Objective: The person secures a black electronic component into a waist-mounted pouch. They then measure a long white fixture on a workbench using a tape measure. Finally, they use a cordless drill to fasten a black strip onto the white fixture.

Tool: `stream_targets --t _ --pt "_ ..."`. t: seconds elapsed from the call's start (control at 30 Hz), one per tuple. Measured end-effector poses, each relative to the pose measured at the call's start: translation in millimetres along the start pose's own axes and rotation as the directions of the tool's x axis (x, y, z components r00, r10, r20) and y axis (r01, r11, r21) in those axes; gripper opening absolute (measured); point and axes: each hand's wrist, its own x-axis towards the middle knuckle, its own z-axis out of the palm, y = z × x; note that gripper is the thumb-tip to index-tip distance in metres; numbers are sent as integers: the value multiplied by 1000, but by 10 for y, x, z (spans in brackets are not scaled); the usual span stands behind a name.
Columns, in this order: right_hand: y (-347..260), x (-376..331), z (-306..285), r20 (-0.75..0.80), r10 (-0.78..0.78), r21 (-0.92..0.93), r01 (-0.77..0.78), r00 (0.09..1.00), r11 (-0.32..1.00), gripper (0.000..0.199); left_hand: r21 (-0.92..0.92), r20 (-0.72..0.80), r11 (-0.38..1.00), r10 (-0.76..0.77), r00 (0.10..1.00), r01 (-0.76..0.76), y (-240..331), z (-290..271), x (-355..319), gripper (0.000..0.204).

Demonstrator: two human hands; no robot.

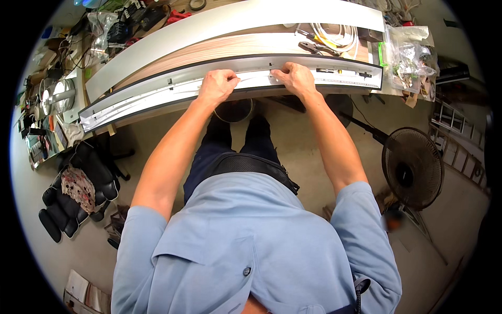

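Observation:
A long, shallow light-fixture housing (146, 106) with a dark rim and white inside lies along the table's front edge. Inside it run thin white strips or wires, with small dark clips at intervals. My left hand (217, 85) reaches in near the middle, its fingers curled and pinched together. A short way to the right, my right hand (296, 78) also pinches with thumb and forefinger, close to a small dark clip (271, 64). What either hand's fingertips hold is too small to make out. Near the housing's right end sits a small dark part (364, 75).
Behind the housing lie a long white panel (172, 44), pliers (312, 47) and coiled white cable (342, 37). Clear plastic bags (413, 58) lie at the right end. A standing fan (413, 167) is to my right, a black chair (68, 204) to my left. Tools clutter the far left.

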Motion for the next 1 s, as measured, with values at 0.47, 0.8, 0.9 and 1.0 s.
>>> stream_targets --t 0.47,0.8,0.9,1.0 --pt "-788 -179 36 167 -367 14 371 915 929 39 48 -383 852 498 778 -521 -123 -230 -436 24" --pt "-2139 -76 1154 154 -331 -60 343 931 938 52 470 -352 870 32 936 147 -1195 -1336 -1104 30" --pt "-2480 -154 1324 66 -274 -85 279 960 957 54 471 -283 870 -7 959 146 -1228 -1373 -1101 33" --pt "-2545 -74 1426 53 -165 -39 167 985 985 58 448 -306 891 79 949 70 -1377 -1355 -1039 29"
